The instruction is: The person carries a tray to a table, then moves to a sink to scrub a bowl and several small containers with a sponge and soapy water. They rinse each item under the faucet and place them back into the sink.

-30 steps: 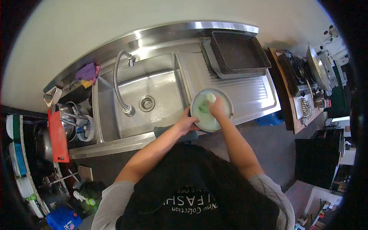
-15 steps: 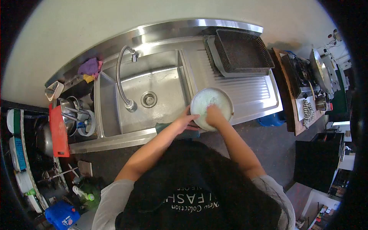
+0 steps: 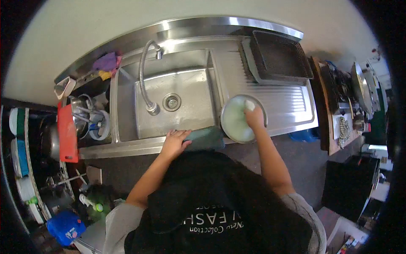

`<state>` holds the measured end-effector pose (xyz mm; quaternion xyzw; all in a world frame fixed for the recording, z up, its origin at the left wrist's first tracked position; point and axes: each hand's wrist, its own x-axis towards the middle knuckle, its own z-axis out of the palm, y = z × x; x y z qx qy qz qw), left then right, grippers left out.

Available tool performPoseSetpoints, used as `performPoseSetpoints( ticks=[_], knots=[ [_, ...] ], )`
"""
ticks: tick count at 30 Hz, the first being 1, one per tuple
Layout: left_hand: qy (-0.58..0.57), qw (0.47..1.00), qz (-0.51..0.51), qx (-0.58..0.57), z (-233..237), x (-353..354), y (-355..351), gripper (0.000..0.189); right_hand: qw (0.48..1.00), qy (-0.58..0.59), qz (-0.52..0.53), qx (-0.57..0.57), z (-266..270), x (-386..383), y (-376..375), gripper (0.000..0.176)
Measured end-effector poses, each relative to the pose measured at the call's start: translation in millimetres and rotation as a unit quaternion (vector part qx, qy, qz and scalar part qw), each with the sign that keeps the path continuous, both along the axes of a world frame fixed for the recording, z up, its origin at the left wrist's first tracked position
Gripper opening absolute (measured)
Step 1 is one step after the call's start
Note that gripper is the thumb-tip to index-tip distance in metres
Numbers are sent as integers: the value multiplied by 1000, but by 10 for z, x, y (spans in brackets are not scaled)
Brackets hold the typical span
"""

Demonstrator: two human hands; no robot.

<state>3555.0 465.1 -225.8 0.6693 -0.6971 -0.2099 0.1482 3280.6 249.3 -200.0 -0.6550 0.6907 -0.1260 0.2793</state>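
Observation:
A round metal bowl (image 3: 222, 127) with cloudy, soapy-looking water stands on the drainboard by the sink's right edge. Inside it, my right hand (image 3: 254, 118) is closed around a small white thing (image 3: 249, 105), perhaps a sponge; its kind is not clear. My left hand (image 3: 174, 143) rests on the sink's front rim with its fingers laid out. Its fingertips and thumb reach the left end of a dark green cloth (image 3: 205, 138), which lies over the rim between my hands.
The steel sink (image 3: 190, 118) has a flexible-neck faucet (image 3: 144, 80). Dark perforated trays (image 3: 281, 57) stand on the drainboard's back. At left are a red cutting board (image 3: 67, 133), pots with utensils (image 3: 95, 120) and a purple cloth (image 3: 105, 62). A stove table (image 3: 323, 89) stands at right.
My left hand has left the bowl's rim and moved left to the cloth and sink edge. My right hand has risen from the water, showing the white thing. The view has shifted slightly.

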Motion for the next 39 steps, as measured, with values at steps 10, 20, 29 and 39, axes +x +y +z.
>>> performPoseSetpoints(
  ticks=[10,20,29,39],
  knots=[
    [24,990,112,-85,157,300,172,40,932,136,334,-26,-20,3,374,44],
    [760,505,407,36,-890,1274,-399,21,986,23,127,-107,159,171,257,44],
    [312,901,296,57,-208,1928,-40,21,982,158,58,-84,77,293,330,45],
    [261,945,183,78,701,3122,495,21,974,165,149,-35,-699,-332,59,52]
  ],
)
